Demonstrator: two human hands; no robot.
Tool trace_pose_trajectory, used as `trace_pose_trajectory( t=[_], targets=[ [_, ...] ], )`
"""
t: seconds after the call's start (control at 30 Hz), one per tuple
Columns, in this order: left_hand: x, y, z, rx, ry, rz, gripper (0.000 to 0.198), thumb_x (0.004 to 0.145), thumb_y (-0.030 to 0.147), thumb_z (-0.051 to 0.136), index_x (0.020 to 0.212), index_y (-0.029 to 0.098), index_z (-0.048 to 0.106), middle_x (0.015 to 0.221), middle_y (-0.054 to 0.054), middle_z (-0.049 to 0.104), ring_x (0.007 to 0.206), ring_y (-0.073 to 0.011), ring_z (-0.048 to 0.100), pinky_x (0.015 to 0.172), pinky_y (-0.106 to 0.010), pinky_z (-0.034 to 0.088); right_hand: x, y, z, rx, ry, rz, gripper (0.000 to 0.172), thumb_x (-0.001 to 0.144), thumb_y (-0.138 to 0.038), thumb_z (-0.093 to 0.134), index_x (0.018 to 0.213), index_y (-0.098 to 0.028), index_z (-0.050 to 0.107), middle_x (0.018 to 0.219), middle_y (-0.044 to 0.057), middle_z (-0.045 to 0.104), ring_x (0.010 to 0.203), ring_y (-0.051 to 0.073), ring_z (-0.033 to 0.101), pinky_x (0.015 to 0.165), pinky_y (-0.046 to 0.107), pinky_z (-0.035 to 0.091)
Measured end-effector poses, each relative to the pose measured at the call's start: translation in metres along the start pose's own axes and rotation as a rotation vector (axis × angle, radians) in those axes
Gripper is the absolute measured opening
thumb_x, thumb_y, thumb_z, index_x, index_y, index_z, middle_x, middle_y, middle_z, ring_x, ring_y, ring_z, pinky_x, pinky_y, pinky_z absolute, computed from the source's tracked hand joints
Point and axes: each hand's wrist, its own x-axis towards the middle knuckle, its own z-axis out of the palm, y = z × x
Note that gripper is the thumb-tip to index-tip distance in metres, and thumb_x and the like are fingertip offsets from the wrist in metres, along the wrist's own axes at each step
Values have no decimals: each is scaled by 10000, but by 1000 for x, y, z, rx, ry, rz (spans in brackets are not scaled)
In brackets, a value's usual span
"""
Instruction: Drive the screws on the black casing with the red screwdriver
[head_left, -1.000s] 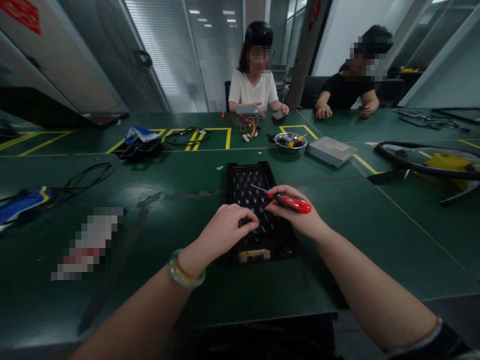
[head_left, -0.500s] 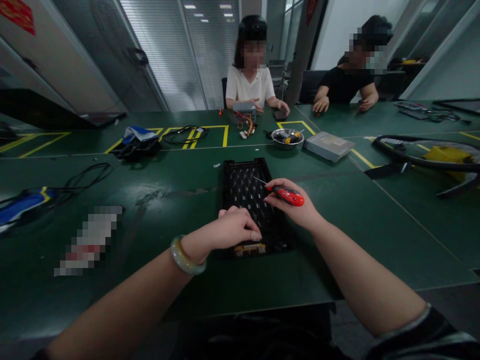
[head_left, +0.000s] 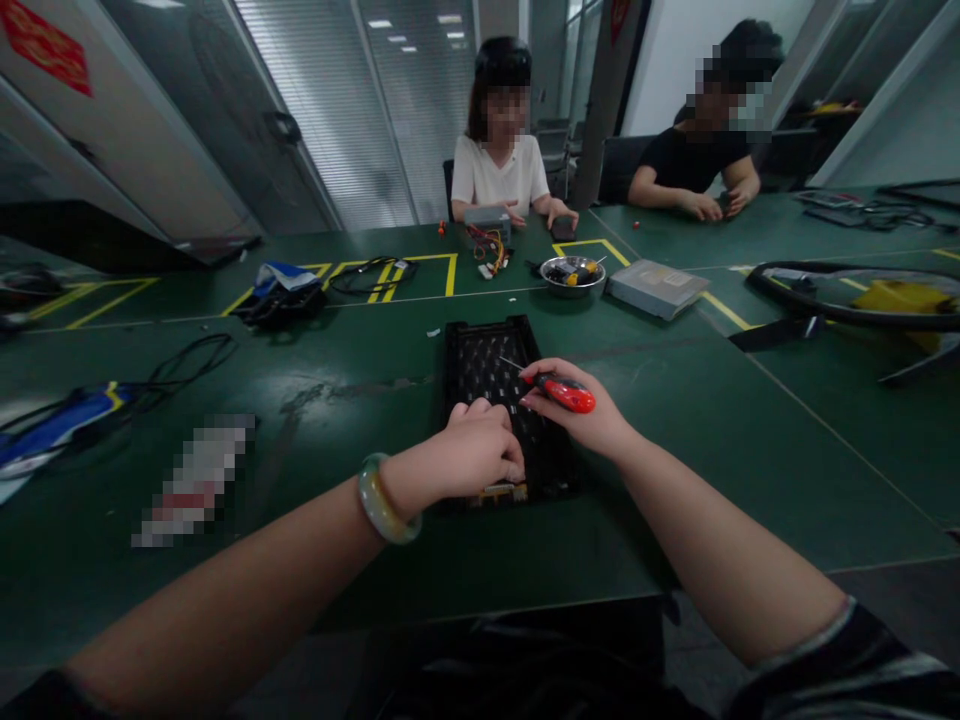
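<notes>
1. Slid the left hand (head_left: 472, 450) back along the black gridded panel (head_left: 480, 355) over the last second, from about the middle down to the near end. Stopped just above the little yellowish board (head_left: 504, 492) at that edge.
2. Ended up with that hand loosely curled, knuckles up, fingertips pressed onto the panel. Not wrapped around anything, just bearing down.
3. Kept the right hand (head_left: 592, 425) closed on the red-handled screwdriver (head_left: 561, 392) the whole time, thumb and fingers round the handle. Thin shaft aimed up-left over the middle of the panel.
4. Drifted the screwdriver hand a touch closer to the left one too. Nearly side by side now, not quite touching as far as could be told.
5. Couldn't tell if the tip was sitting on the grid or floating just above it. Too thin and dark there.
6. Left the panel right where it was: flat on the green table (head_left: 337, 440), lengthwise, straight in front.
7. Read it as a re-grip for steadying, honestly, not actual turning. Hold-down shifted to the near end, tool poised, nothing visibly loosened or lifted off.
8. Didn't touch the metal bowl (head_left: 573, 275) or the grey box (head_left: 657, 288) farther out, both well apart from the hands.
</notes>
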Motion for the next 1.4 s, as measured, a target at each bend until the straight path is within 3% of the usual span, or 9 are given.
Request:
trace_pose_trajectory(
  t=[0.17,0.47,0.7,0.93,1.1,1.4],
  targets=[
    [0,0,-1,17,-1,59,146,865,353,644,852,341,788,1074,-47,572,1027,-260,430,902,-398,296,0,2,0,12,-19,-2,303,813,-300,715,1102,-252,638,1052,16,644,895,157,646,860,342,520],
    [2,-25,-5,-141,-134,90,202,877,459,598,962,382,763,1131,-17,578,1089,-245,438,982,-387,301,0,4,-1,-8,-9,3,298,810,-319,712,1093,-261,639,1002,6,652,846,153,627,813,335,513],
    [4,-17,-2,-90,-117,45,185,866,459,623,938,378,774,1139,-30,552,1068,-253,421,945,-395,317,1,5,-1,-27,4,-15,296,809,-325,713,1091,-266,645,1018,10,654,874,166,630,832,351,512],
    [1,-6,1,-4,19,49,150,880,393,637,877,351,781,1094,-33,553,1058,-252,437,922,-379,297,1,4,-1,-25,-20,-21,285,823,-308,699,1098,-262,641,1049,10,651,891,162,634,868,358,507],
    [-1,-12,3,-22,79,92,181,920,378,598,908,331,773,1106,-18,583,1089,-233,466,932,-358,283,0,4,-1,-31,-7,-30,283,821,-316,696,1094,-264,643,1074,16,658,935,173,630,892,367,506],
    [-7,-29,-2,107,186,400,143,925,339,624,934,351,767,1049,6,657,1056,-197,526,958,-380,214,1,1,-2,-70,33,-68,265,819,-316,699,1075,-263,660,1050,11,662,905,172,621,876,363,494]
  ],
)
